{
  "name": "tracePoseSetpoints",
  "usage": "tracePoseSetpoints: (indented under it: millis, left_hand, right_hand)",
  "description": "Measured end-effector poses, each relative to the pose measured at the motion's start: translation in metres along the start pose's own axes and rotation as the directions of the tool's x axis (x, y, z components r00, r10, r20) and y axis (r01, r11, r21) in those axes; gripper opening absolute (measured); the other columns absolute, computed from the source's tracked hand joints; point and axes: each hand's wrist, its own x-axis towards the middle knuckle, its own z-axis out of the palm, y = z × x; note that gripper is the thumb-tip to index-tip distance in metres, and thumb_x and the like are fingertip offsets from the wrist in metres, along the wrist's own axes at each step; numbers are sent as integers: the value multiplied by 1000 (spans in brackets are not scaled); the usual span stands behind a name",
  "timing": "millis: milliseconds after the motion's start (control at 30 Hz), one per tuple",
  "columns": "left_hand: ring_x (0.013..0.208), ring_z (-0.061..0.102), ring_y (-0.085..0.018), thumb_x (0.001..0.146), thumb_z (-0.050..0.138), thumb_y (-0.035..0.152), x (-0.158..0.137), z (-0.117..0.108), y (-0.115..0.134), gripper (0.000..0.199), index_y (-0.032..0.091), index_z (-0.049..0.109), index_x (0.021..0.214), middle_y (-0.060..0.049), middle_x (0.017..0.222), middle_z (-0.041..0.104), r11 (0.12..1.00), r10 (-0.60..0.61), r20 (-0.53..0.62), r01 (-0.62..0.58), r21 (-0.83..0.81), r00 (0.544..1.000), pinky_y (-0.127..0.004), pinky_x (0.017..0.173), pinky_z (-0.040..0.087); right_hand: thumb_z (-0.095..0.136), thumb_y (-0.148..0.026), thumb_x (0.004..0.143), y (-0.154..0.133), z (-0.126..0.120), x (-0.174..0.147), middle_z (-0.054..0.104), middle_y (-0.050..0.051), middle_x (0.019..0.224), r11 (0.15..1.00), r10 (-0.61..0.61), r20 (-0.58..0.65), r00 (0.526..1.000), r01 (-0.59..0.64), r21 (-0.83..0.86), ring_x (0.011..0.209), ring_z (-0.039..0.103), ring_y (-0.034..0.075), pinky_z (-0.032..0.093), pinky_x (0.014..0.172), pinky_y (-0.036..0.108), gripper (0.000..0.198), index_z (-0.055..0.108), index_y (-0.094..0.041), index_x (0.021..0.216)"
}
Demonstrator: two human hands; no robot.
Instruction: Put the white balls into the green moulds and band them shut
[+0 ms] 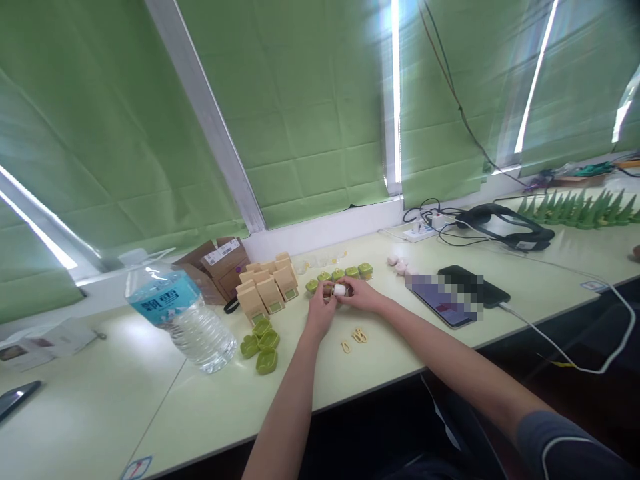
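Note:
My left hand (323, 310) and my right hand (361, 295) meet over the table. Their closed fingers grip a small white and brown piece (339, 290) from both sides; its exact kind is too small to make out. Just behind my fingers stands a row of small green containers (351, 272), partly hidden by the hands. Several pale yellow loops (359, 335) lie in front of my right hand, with a single loop (346, 347) beside them. Left of my left hand sit several open green cups (267, 361).
Tan paper packets (270, 293) stand at the left before a cardboard box (220, 263). A large water bottle (195, 327) leans near them. Clear small pieces (320, 261) and pink pieces (400, 267) lie farther back. Phones (440, 303), a cable (565, 360) and a black headset (505, 227) occupy the right.

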Motion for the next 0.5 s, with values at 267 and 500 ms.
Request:
tracePoseSetpoints:
  millis: [267, 500]
  left_hand:
    - [83, 61, -16, 85, 51, 23, 3, 0, -3, 28, 19, 56, 112, -5, 94, 66, 997, -20, -35, 23, 69, 999, -30, 78, 47]
    - [85, 61, -17, 85, 56, 29, 1, 0, -2, 36, 19, 55, 119, -6, 94, 64, 995, -10, -50, 15, 103, 999, -30, 81, 46]
  right_hand:
    - [58, -43, 88, 1, 3, -2, 68, 6, 98, 998, -56, 8, 998, 55, 18, 78, 61, 18, 47, 72, 30, 43, 55, -17, 122]
    - [48, -42, 94, 0, 0, -2, 66, 3, 84, 998, -58, -17, 998, 58, -4, 74, 59, 17, 44, 71, 30, 33, 54, -19, 116]
